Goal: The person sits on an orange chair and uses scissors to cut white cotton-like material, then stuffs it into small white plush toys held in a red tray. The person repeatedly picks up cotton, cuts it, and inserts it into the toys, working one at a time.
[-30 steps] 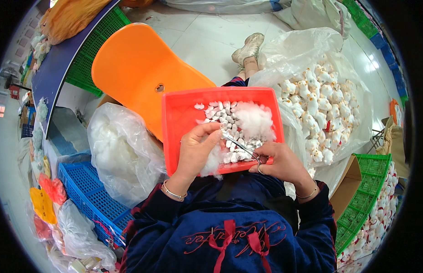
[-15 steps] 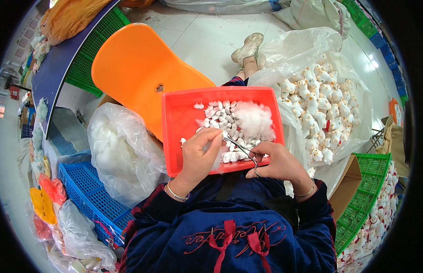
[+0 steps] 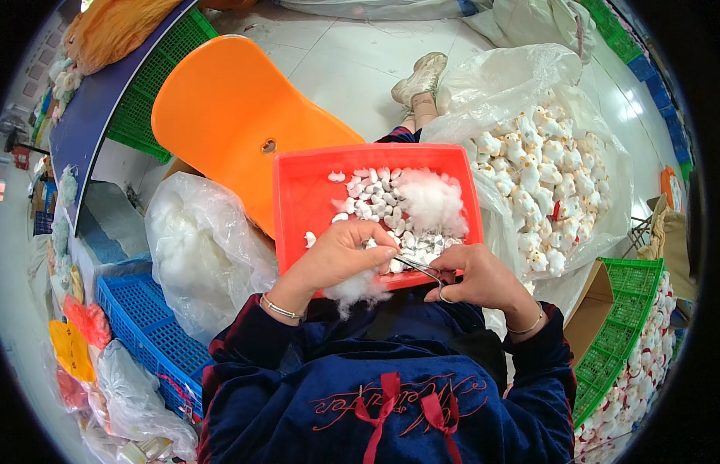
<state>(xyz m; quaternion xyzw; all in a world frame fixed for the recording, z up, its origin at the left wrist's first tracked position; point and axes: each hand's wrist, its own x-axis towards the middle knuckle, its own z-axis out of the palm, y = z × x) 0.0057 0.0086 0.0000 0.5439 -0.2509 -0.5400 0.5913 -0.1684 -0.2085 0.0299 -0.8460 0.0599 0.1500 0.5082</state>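
My left hand (image 3: pixel 346 254) is closed in a pinch over the near part of a red tray (image 3: pixel 298 166). A small white piece sits at its fingertips, mostly hidden by them. Below that hand a tuft of white stuffing (image 3: pixel 355 294) hangs over the tray's near rim. My right hand (image 3: pixel 483 282) grips ring-handled forceps (image 3: pixel 419 267), whose tips reach the left fingertips. Inside the tray lie many small white stuffed pieces (image 3: pixel 381 192) and a larger heap of white stuffing (image 3: pixel 433 199).
An orange chair (image 3: pixel 236 108) stands beyond the tray at the left. A clear bag of stuffing (image 3: pixel 193 247) and a blue crate (image 3: pixel 155 325) are on the left. At right is a plastic bag of small white plush toys (image 3: pixel 549 182), with a green crate (image 3: pixel 619 340) nearer me.
Both hands have drawn slightly nearer to me. The left hand has turned, covering the white piece and forceps tips that showed before. The stuffing tuft below it now shows more.
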